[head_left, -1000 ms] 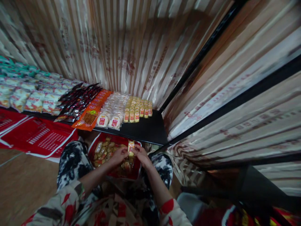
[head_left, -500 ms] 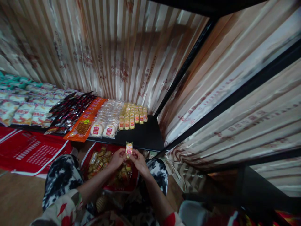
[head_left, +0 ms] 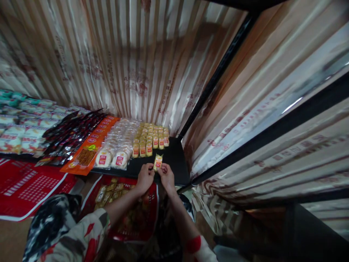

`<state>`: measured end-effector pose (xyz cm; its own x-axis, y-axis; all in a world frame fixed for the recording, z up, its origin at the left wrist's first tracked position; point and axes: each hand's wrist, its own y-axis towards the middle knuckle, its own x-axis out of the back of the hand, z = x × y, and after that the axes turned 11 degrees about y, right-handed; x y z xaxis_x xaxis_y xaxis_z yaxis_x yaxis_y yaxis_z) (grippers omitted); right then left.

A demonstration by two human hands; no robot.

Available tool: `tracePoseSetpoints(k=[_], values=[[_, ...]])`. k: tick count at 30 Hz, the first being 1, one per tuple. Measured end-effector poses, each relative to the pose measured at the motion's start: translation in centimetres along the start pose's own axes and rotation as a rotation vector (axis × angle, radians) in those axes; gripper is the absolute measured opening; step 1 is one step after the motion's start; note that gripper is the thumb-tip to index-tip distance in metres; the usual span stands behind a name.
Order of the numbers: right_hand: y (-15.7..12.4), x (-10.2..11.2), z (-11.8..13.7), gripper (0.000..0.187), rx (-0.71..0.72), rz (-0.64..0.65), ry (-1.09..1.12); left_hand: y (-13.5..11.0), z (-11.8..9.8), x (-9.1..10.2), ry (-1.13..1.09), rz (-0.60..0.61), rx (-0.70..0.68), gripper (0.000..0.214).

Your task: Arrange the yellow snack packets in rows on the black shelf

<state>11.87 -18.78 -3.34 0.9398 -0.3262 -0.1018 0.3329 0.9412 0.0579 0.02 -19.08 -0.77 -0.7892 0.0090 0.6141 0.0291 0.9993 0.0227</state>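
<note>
Between my two hands is one small yellow snack packet (head_left: 157,162) with a red label, held upright over the front of the black shelf (head_left: 174,160). My left hand (head_left: 146,177) pinches its left lower edge, and my right hand (head_left: 166,176) pinches the right one. Just beyond, rows of matching yellow packets (head_left: 149,148) stand on the shelf, the nearest showing red labels. Beneath my forearms, a red basket (head_left: 156,203) holds more yellow packets (head_left: 109,193), partly hidden by my left arm.
Left of the yellow rows lie clear packs of round white crackers (head_left: 103,159), an orange snack bag (head_left: 84,156), dark shiny bags (head_left: 65,134) and white bags (head_left: 34,140). Another red basket (head_left: 32,185) is at lower left. A black post (head_left: 215,78) rises at the shelf's right corner.
Both hands have moved forward and slightly right with the yellow packet, from above the basket to over the shelf's front part. The packet now tilts a little. The camera view has shifted too.
</note>
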Motion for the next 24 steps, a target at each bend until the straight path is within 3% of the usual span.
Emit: tracePoseSetpoints(k=[5, 11, 16, 24], values=[[3.9, 0.1, -0.8, 0.023, 0.036, -0.072, -0.04, 2.0, -1.5, -1.2, 0.098, 0.002, -0.058, 0.034], [7.2, -0.5, -1.2, 0.021, 0.065, -0.064, -0.151, 4.3, -2.7, -2.6, -0.023, 0.019, -0.119, 0.036], [8.7, -1.2, -1.2, 0.017, 0.079, 0.003, -0.21, 5.6, -2.7, -3.3, -0.082, 0.033, -0.069, 0.039], [9.3, -1.8, -0.8, 0.027, 0.087, 0.023, -0.334, 6.8, -2.9, -3.2, -0.072, 0.047, -0.04, 0.039]])
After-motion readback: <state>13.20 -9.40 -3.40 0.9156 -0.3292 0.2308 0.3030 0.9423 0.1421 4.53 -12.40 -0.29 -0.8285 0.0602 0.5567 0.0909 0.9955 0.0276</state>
